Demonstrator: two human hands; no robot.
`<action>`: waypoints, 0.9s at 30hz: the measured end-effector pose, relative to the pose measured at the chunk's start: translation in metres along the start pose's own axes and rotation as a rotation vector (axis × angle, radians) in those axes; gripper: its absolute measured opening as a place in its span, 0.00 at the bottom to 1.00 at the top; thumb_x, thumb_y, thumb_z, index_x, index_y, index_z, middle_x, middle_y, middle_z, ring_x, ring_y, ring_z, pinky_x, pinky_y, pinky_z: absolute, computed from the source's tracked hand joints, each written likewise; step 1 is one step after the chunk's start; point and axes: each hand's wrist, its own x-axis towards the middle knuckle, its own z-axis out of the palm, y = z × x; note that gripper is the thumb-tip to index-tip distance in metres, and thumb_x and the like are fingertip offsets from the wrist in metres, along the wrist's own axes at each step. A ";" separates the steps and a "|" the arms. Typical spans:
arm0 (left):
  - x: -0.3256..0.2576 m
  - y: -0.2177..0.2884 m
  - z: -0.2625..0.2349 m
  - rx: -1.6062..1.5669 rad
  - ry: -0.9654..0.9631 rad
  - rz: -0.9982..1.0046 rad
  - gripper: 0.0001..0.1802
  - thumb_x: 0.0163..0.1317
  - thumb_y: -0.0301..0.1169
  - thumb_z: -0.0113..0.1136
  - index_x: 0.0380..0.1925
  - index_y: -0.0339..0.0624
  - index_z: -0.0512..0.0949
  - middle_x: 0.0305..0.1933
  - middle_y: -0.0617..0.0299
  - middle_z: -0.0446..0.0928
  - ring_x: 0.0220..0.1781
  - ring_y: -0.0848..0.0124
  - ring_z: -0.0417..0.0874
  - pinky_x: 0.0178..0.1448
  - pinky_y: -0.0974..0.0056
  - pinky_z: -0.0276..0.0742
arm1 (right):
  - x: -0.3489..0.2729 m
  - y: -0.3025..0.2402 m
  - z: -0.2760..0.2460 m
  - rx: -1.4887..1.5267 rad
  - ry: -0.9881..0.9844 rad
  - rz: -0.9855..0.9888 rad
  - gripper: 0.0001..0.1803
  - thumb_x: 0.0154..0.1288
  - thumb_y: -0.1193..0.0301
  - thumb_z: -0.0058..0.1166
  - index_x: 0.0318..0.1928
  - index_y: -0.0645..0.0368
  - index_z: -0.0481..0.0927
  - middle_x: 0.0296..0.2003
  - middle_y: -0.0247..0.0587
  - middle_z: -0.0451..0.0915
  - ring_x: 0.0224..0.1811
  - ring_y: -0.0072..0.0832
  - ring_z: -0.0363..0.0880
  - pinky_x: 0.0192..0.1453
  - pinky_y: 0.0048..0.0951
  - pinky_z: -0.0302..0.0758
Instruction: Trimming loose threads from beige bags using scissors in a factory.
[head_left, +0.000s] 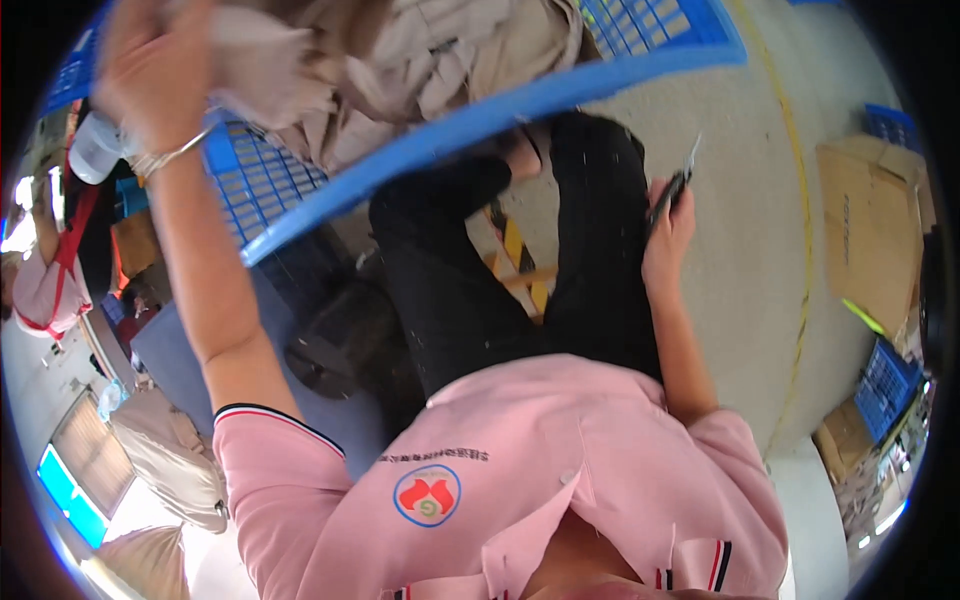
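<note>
My right hand [670,240] is closed around a pair of black-handled scissors [675,187] beside my right knee, their slim metal tip pointing up and away. At the upper left, my left hand [160,85] is smeared by motion over the side of a blue plastic basket [450,125]. Beige fabric pieces [400,70] lie heaped in that basket, and some of the cloth is right by my left fingers. Whether those fingers grip it is not clear. A bracelet circles my left wrist.
The basket stands just in front of my knees. On the right, past a yellow floor line [803,260], are a cardboard box [868,230] and another blue basket [882,390]. Further left, another person in pink [50,285] and stacked beige cloth [165,450] appear.
</note>
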 end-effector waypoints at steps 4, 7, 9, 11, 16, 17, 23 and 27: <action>-0.021 0.175 -0.085 0.011 0.119 -0.494 0.18 0.49 0.31 0.74 0.40 0.37 0.84 0.35 0.57 0.85 0.32 0.66 0.84 0.37 0.65 0.78 | 0.006 0.007 -0.009 0.167 0.060 0.086 0.15 0.75 0.63 0.49 0.47 0.65 0.74 0.38 0.38 0.78 0.36 0.22 0.74 0.42 0.26 0.71; -0.074 0.193 -0.128 0.054 -0.228 -0.079 0.21 0.42 0.17 0.70 0.41 0.41 0.86 0.41 0.59 0.83 0.42 0.65 0.82 0.45 0.61 0.78 | -0.003 -0.007 -0.036 0.220 0.134 0.074 0.15 0.75 0.62 0.49 0.47 0.63 0.74 0.36 0.38 0.79 0.34 0.19 0.76 0.39 0.22 0.72; -0.075 0.248 -0.118 -0.174 -0.446 -0.044 0.13 0.36 0.21 0.68 0.28 0.43 0.87 0.28 0.62 0.80 0.22 0.70 0.76 0.26 0.68 0.66 | -0.009 -0.022 -0.028 0.299 0.040 0.009 0.16 0.74 0.60 0.50 0.46 0.62 0.73 0.36 0.39 0.79 0.32 0.20 0.77 0.34 0.21 0.72; -0.124 0.279 -0.097 -0.304 -0.489 -0.234 0.21 0.38 0.21 0.66 0.37 0.49 0.87 0.33 0.68 0.76 0.30 0.70 0.75 0.31 0.67 0.69 | -0.025 -0.046 -0.016 0.333 -0.083 0.047 0.17 0.75 0.58 0.49 0.46 0.62 0.73 0.36 0.40 0.79 0.30 0.21 0.78 0.32 0.20 0.72; -0.166 0.332 -0.040 -0.441 -0.336 -0.551 0.17 0.41 0.18 0.67 0.35 0.46 0.84 0.33 0.63 0.76 0.32 0.63 0.78 0.32 0.63 0.73 | -0.072 -0.093 0.007 0.594 -0.456 0.325 0.23 0.75 0.51 0.46 0.44 0.62 0.73 0.35 0.41 0.79 0.28 0.24 0.80 0.27 0.21 0.73; -0.169 0.339 -0.032 -0.457 -0.322 -0.632 0.17 0.41 0.17 0.69 0.34 0.44 0.84 0.33 0.61 0.76 0.32 0.61 0.79 0.33 0.62 0.73 | -0.076 -0.102 0.003 0.534 -0.544 0.311 0.19 0.75 0.56 0.50 0.45 0.62 0.73 0.35 0.37 0.78 0.31 0.20 0.78 0.32 0.21 0.73; -0.169 0.352 -0.034 -0.688 -0.517 -0.617 0.17 0.48 0.18 0.66 0.39 0.45 0.83 0.40 0.58 0.77 0.36 0.62 0.82 0.36 0.65 0.77 | -0.072 -0.098 -0.003 0.443 -0.508 0.154 0.19 0.66 0.69 0.61 0.52 0.63 0.73 0.41 0.31 0.76 0.41 0.16 0.71 0.46 0.21 0.71; -0.140 0.297 -0.043 -0.326 -0.459 -0.337 0.22 0.54 0.27 0.68 0.51 0.44 0.79 0.57 0.54 0.75 0.61 0.54 0.73 0.65 0.49 0.66 | -0.056 -0.087 -0.019 0.433 -0.506 0.100 0.22 0.64 0.68 0.62 0.54 0.64 0.73 0.43 0.31 0.76 0.45 0.19 0.72 0.53 0.25 0.71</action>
